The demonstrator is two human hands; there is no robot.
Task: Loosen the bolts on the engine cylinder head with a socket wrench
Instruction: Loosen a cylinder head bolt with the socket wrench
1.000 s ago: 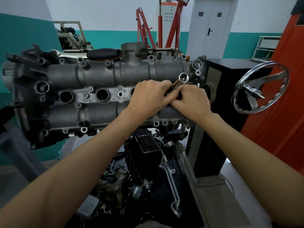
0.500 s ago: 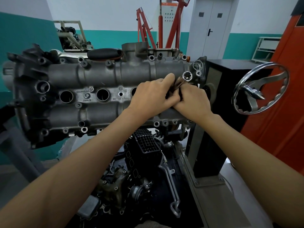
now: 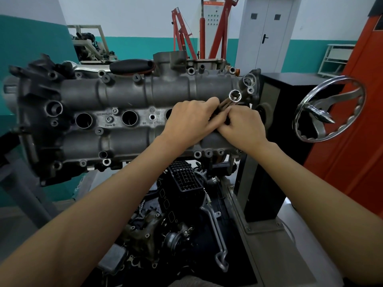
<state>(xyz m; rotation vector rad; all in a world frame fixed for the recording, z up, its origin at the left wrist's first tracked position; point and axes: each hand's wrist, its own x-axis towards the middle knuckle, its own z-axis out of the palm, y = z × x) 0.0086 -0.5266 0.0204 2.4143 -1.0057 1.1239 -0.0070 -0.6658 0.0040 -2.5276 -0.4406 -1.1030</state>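
Observation:
The grey cylinder head (image 3: 128, 94) lies across the middle of the view on its stand, studded with bolts and round holes. Over its right end, both hands hold a socket wrench (image 3: 233, 97). Its shiny open socket end points up and toward me, and its brown shaft runs down between the hands. My left hand (image 3: 191, 121) wraps the shaft from the left. My right hand (image 3: 241, 126) grips the lower part from the right, fingers touching the left hand. The bolt under the tool is hidden by the hands.
A chrome handwheel (image 3: 329, 108) sticks out on the black stand (image 3: 275, 162) at the right. Engine parts and a black intake piece (image 3: 182, 177) lie below the head. A red engine crane (image 3: 186, 36) and a grey door (image 3: 267, 32) stand behind.
The socket end first swung up and right, then came back slightly left and down. Both hands stayed clasped on the wrench, shifting a little with it.

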